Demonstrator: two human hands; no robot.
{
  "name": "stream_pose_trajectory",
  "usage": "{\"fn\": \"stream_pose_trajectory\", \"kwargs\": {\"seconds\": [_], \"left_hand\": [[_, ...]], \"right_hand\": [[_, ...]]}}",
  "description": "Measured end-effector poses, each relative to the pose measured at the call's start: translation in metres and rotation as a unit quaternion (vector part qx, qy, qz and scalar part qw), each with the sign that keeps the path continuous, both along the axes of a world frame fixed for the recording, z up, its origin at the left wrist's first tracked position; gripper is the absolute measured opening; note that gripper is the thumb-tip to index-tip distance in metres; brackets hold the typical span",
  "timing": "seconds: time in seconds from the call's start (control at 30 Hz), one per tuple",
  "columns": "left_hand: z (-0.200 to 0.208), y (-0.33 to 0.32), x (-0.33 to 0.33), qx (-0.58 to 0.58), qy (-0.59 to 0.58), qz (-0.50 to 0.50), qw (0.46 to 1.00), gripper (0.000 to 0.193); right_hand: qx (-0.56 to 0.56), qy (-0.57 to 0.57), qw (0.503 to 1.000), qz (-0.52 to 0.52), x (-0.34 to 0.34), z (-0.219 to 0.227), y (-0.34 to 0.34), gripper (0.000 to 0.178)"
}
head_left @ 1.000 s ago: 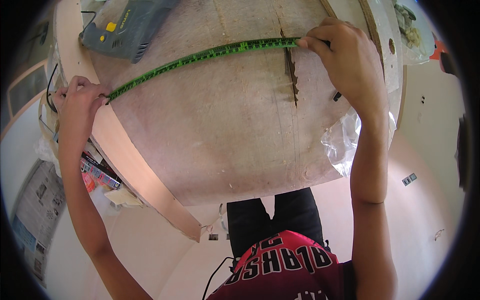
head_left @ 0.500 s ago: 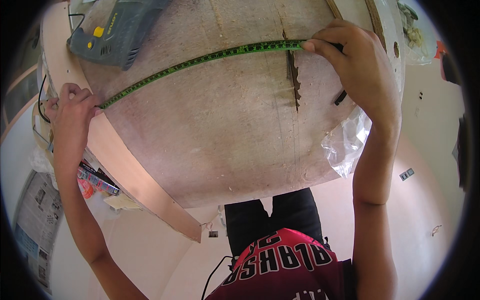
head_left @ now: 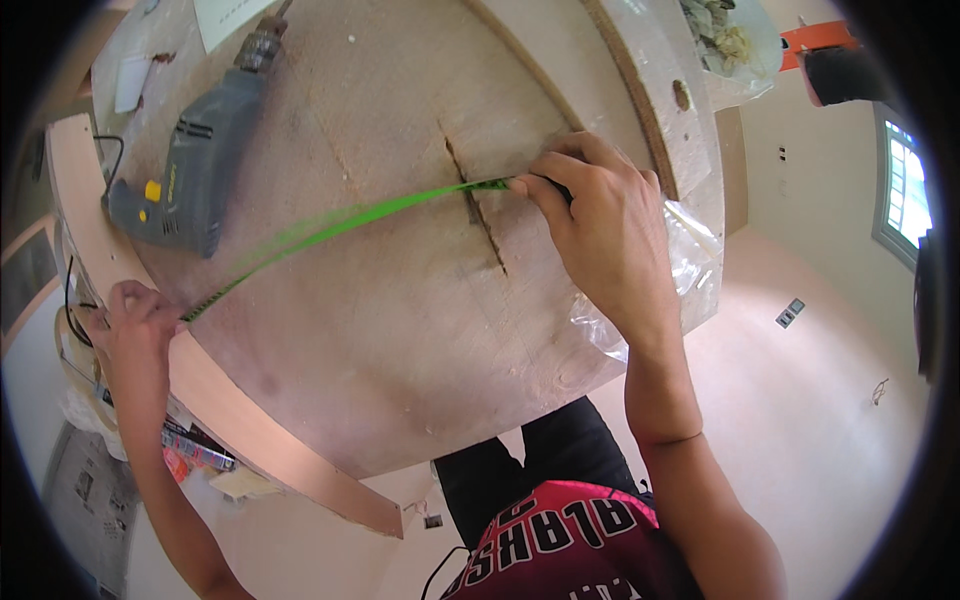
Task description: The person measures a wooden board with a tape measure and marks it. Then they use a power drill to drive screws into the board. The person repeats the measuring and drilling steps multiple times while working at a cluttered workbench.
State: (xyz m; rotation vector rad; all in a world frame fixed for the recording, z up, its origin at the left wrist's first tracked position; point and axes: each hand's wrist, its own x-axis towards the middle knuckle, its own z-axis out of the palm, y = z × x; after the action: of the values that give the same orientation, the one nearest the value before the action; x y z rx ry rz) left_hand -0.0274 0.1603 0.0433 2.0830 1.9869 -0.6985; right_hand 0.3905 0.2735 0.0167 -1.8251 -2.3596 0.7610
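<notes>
A green measuring tape (head_left: 400,205) stretches across a worn wooden tabletop (head_left: 360,370), its middle blurred by motion. My left hand (head_left: 138,325) is closed on the tape's left end, at the pale wooden strip (head_left: 260,410) along the table's left edge. My right hand (head_left: 615,235) pinches the other end between thumb and fingers, above the tabletop. Something dark shows inside the right grip, mostly hidden by the fingers. The tape passes over a dark slot (head_left: 485,228) cut in the wood.
A grey power drill (head_left: 205,160) with a yellow switch lies beyond the tape. Crumpled clear plastic (head_left: 690,250) sits under and beside my right wrist. Curved wooden strips (head_left: 630,90) run along the far right. A white card (head_left: 228,20) lies at the far edge.
My right hand has moved left and nearer, toward my left hand, bringing its tape end along. The tape has gone from sharp to blurred. The whole view has shifted.
</notes>
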Motion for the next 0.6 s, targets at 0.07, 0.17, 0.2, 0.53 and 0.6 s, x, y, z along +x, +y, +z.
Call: {"fn": "stream_pose_trajectory", "kwargs": {"seconds": [0.07,0.17,0.2,0.53,0.6], "left_hand": [[0.005,0.002,0.008,0.029,-0.005,-0.016,0.999,0.013],[0.005,-0.001,0.013,0.063,-0.030,-0.030,0.997,0.013],[0.004,-0.003,0.014,0.069,-0.045,-0.029,0.996,0.014],[0.008,0.005,0.014,0.053,-0.035,-0.036,0.997,0.016],[0.008,0.002,-0.004,0.070,-0.030,-0.020,0.997,0.016]], "right_hand": [[0.027,0.003,1.000,-0.004,0.008,-0.001,0.007,0.019],[0.020,0.037,0.999,-0.007,0.022,0.000,0.009,0.020],[0.017,0.045,0.999,-0.007,0.025,0.000,0.011,0.019],[0.006,0.014,0.998,0.058,0.036,0.004,0.040,0.021],[0.008,0.067,0.994,0.085,0.024,-0.005,0.042,0.019]]}}
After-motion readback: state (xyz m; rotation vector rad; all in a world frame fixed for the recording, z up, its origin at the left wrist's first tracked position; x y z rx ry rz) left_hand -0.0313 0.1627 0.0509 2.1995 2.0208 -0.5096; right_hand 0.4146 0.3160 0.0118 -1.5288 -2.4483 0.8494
